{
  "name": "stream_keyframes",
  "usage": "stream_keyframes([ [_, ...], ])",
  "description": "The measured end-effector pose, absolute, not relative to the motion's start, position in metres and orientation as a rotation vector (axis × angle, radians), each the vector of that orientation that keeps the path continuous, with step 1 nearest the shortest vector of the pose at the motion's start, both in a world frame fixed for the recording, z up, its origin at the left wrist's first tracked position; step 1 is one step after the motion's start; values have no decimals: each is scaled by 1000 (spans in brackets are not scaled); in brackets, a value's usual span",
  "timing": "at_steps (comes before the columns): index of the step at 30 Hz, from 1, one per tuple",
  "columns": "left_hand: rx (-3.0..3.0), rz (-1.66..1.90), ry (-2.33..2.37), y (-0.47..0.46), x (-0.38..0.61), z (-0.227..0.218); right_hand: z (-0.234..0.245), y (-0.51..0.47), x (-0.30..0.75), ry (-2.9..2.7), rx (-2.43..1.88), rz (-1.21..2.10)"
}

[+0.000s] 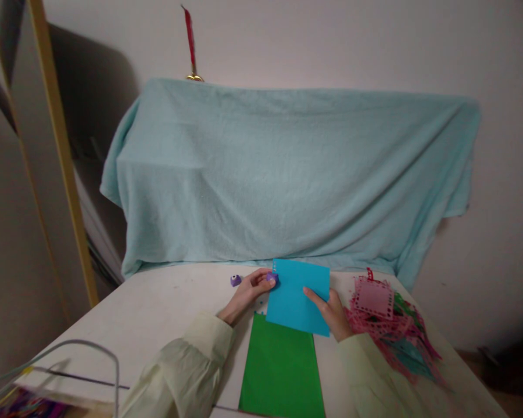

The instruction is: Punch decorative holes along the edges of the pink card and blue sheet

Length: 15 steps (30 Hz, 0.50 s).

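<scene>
A blue sheet of paper [294,305] is held up over the table, with a short row of small punched holes near its upper left corner. My left hand [255,285] is closed around a small purple craft hole punch [272,278], which sits on the sheet's left edge. On the right side, my right hand [331,310] grips the same sheet, thumb on top and the other fingers hidden beneath. A second purple punch [235,280] stands on the table left of my left hand. Below the blue sheet lies a green sheet [281,371], with tiny blue bits by its top edge.
At the right is a heap of pink, green and blue paper shreds [401,342] with a pink punched card [373,299] on it. A light blue cloth [287,174] hangs behind the white table [157,316]. A grey curved tube [115,371] crosses the lower left.
</scene>
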<state>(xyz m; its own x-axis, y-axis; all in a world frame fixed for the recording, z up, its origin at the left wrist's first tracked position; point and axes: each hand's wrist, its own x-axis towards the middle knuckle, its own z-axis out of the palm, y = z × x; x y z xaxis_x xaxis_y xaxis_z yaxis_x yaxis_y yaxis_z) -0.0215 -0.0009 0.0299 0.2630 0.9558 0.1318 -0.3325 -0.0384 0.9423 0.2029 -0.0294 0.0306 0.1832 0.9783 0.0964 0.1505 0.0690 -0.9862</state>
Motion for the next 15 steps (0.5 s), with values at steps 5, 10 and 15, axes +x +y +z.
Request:
stream_keyframes([
  [5, 1190, 1189, 741, 1, -22, 27, 30, -28, 203, -1212, -1326, 934],
  [10, 1213, 1170, 761, 3, -24, 27, 27, -27, 205, -1224, -1331, 913],
  [15, 1212, 1154, 741, 3, -24, 27, 27, -27, 206, -1229, -1333, 921],
])
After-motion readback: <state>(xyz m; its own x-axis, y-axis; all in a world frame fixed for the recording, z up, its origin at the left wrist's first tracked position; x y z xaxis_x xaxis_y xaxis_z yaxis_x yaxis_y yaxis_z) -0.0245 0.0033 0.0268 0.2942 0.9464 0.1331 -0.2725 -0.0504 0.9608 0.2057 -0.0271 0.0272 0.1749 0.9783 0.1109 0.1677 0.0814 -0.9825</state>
